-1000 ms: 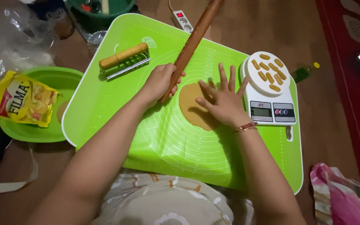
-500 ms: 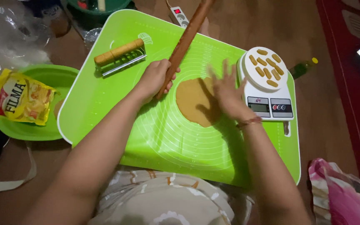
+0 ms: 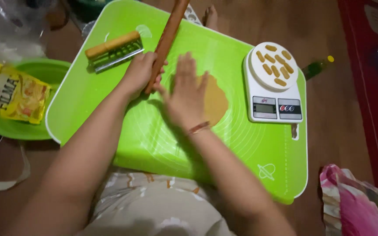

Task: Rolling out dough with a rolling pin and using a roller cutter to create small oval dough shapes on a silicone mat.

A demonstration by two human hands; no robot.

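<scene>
A flat round of tan dough (image 3: 217, 101) lies on a bright green mat (image 3: 250, 153). My right hand (image 3: 183, 94) is spread flat over the dough's left part, fingers apart, blurred by motion. My left hand (image 3: 140, 73) grips the near end of a long brown rolling pin (image 3: 167, 39), which slants up and away toward the mat's far edge, its tip just left of the dough.
A white kitchen scale (image 3: 273, 85) with several small dough sticks on it stands right of the dough. A wood-handled metal cutter (image 3: 112, 51) lies far left on the mat. A green bowl (image 3: 44, 70) holds a yellow packet (image 3: 13, 92). Pink cloth (image 3: 355, 199) lies at the right.
My right hand has slid left across the dough, uncovering its right part. The left hand and rolling pin kept their place on the mat while the view shifted.
</scene>
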